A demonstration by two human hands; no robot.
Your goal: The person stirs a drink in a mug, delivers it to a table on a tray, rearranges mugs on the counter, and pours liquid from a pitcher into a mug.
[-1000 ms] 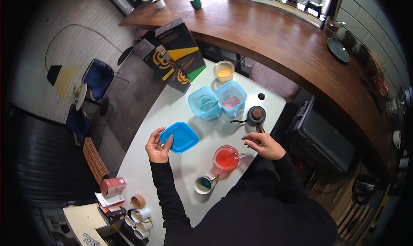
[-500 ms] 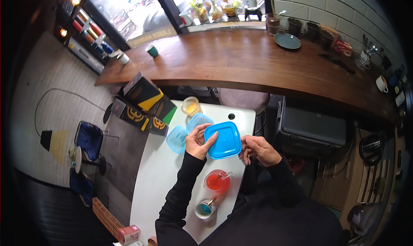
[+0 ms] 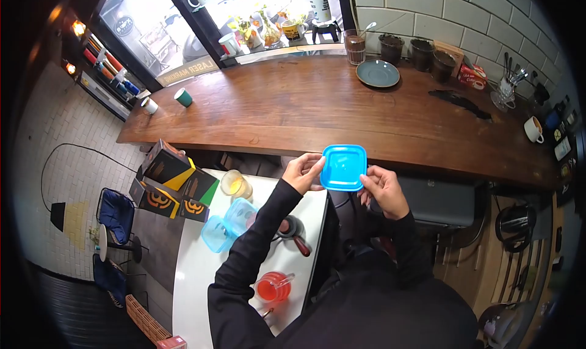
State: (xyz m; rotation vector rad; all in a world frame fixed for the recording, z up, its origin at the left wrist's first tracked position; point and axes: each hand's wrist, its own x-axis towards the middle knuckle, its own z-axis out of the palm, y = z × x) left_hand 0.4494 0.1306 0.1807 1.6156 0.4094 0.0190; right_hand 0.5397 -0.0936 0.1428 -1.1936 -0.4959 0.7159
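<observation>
A square blue lid (image 3: 343, 167) is held up between both hands, in front of the wooden counter's edge. My left hand (image 3: 304, 173) pinches its left side. At the lower right corner my right hand (image 3: 387, 192) grips it with the thumb on top. Below and to the left, two light blue containers (image 3: 217, 233) stand on the white table, partly beside my left sleeve. A glass with yellow contents (image 3: 235, 185) is behind them. The dark pot with a red-brown handle (image 3: 295, 232) and a jug of red liquid (image 3: 273, 287) are nearer me.
The wooden counter (image 3: 256, 114) runs across the view with a grey plate (image 3: 377, 73), a green cup (image 3: 183, 97) and a white cup (image 3: 533, 130). Black boxes (image 3: 172, 184) stand at the white table's far left. A dark bin (image 3: 436, 201) is at the right.
The lid has moved up and to the right, away from the white table. My right hand has come over and taken hold of it. The view has turned toward the counter.
</observation>
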